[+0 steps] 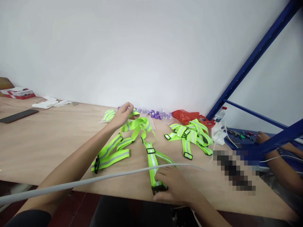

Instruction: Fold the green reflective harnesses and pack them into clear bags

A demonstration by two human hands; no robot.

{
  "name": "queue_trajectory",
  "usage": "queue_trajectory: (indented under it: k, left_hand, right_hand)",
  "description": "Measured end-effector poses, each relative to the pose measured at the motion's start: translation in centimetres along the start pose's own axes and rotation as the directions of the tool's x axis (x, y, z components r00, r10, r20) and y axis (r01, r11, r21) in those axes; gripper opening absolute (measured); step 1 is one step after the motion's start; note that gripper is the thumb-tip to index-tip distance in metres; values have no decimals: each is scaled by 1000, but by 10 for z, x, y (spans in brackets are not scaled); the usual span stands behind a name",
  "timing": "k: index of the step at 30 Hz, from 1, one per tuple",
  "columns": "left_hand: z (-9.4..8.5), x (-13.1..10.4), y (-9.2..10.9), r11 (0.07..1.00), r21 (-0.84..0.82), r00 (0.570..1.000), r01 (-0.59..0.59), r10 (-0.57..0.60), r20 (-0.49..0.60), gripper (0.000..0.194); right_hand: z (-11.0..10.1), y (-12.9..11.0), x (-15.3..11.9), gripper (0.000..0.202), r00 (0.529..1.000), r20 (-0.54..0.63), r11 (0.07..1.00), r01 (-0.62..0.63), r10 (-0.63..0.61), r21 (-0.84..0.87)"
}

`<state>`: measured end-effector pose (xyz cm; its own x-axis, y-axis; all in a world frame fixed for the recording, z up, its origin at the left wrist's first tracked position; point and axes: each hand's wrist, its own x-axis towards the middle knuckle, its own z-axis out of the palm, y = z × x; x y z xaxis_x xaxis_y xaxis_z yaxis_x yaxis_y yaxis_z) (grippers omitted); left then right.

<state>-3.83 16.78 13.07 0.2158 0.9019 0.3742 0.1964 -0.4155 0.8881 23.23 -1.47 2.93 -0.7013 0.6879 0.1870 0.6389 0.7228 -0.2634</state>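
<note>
A yellow-green reflective vest made of straps [152,160] with grey stripes and black buckles lies partly spread on the table. My left hand [123,115] is closed on one strap at the far side and lifts it off the surface, so that it hangs in loops. Near the front edge, my right hand [174,184] has its fingers and thumb around the strap end by a black buckle [159,189]. Another black buckle [97,164] rests at the left end of the vest.
More reflective straps [193,135] are heaped at the right, before a red plastic bag [186,116]. Purple items [155,114] and a bagged strap roll [109,115] lie by the wall. A white cable [101,178] crosses in front. Another person's arm [281,167] is beyond the blue frame [255,56].
</note>
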Motion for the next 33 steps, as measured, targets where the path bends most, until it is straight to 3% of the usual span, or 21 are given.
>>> queue_trajectory:
  k: [3,5,7,8,11,14,18,22,27,30,33]
  left_hand:
    - [4,-5,9,979,-200,999,-32,33,2,40]
    - [9,-9,16,943,-329,999,-44,52,16,41]
    - [16,-13,23,882,-468,997,-45,72,39,41]
    - [19,-14,27,845,-534,995,-39,80,54,41]
    - [29,-20,37,756,-655,992,-11,90,88,38]
    - [35,-25,42,707,-705,989,51,61,132,37]
    - [34,-29,44,660,-745,986,97,40,164,40]
    - [30,-31,42,716,-698,991,22,79,112,60]
    - [36,-33,36,791,-607,984,-76,160,85,84]
    - [45,-33,32,804,-583,975,-120,205,82,89]
    - [52,-30,27,827,-518,957,-217,285,55,85]
  right_hand:
    - [-16,11,15,21,964,-262,988,-4,46,157]
    - [-25,24,32,17,867,-486,982,-24,114,188]
    - [-30,37,53,35,767,-582,943,-85,269,323]
    - [-32,41,63,47,751,-570,904,-83,334,421]
    - [-33,47,91,64,780,-443,736,-33,442,676]
    - [-30,42,108,56,789,-381,632,-13,482,775]
    - [-29,38,114,35,814,-321,573,-18,483,819]
    - [-30,42,108,26,779,-374,594,2,504,804]
    - [-27,37,103,26,629,-521,693,-40,577,720]
    - [-24,30,104,34,637,-550,760,-88,540,644]
    - [-23,28,106,64,615,-592,793,-93,521,602]
